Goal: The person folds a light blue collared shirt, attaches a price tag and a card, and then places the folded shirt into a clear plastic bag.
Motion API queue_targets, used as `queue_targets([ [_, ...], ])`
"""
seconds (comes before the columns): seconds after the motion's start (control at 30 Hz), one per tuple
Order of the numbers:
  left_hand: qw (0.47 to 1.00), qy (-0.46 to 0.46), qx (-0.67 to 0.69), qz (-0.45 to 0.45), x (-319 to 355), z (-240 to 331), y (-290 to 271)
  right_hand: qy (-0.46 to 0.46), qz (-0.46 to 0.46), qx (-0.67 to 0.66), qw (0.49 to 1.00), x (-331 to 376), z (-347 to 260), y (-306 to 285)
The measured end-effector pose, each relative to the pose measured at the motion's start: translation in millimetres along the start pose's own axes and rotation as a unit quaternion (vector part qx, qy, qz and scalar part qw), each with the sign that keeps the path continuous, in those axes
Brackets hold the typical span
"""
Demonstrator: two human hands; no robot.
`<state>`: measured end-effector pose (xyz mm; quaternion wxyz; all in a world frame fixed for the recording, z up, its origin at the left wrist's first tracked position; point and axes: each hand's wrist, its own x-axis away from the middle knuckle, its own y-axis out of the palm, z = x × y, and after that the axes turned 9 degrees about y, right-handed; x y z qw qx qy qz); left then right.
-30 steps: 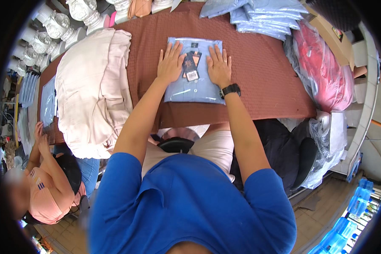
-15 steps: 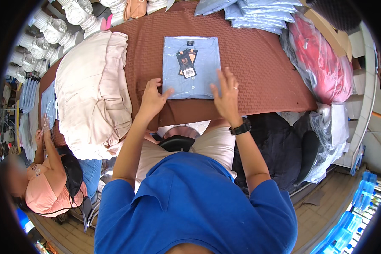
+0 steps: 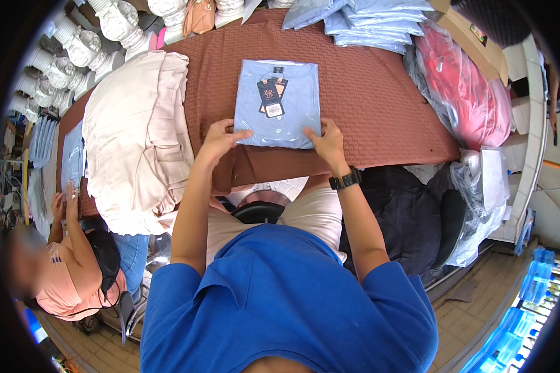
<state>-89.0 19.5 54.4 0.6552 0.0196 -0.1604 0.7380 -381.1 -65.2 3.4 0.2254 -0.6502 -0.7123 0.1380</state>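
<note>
On brown table (image 3: 379, 118): folded blue shirt (image 3: 279, 102), centre | left hand (image 3: 219, 140), right hand (image 3: 325, 142) fingers pinching its near corners | cream cloth pile (image 3: 137, 143) left | bagged shirts (image 3: 367, 25), red bundle (image 3: 463, 87) right, apart.

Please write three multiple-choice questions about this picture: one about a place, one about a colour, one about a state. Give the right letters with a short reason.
1. Where does the cream garment pile lie from the folded shirt?
A. To the person's left
B. To the person's right
C. Under it

2. What colour is the table cover?
A. Green
B. Brown
C. White

3. How are the left hand and right hand placed?
A. Both in the air, away from the shirt
B. Only one on the shirt
C. Both at the shirt's near edge

Answers: 1 A, the pile is left of the shirt. 2 B, the textured cloth is brown. 3 C, fingers of both touch that edge.
</note>
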Motion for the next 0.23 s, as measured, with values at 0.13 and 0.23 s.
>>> queue_targets([
  [0.13, 0.988, 0.021, -0.122, -0.098, 35, 6, -35, 0.038, -0.06, -0.018, 0.997, 43, -24, -8],
  [0.23, 0.975, 0.047, -0.207, -0.062, 59, -16, -41, 0.057, -0.09, 0.094, 0.99, 51, -14, -22],
])
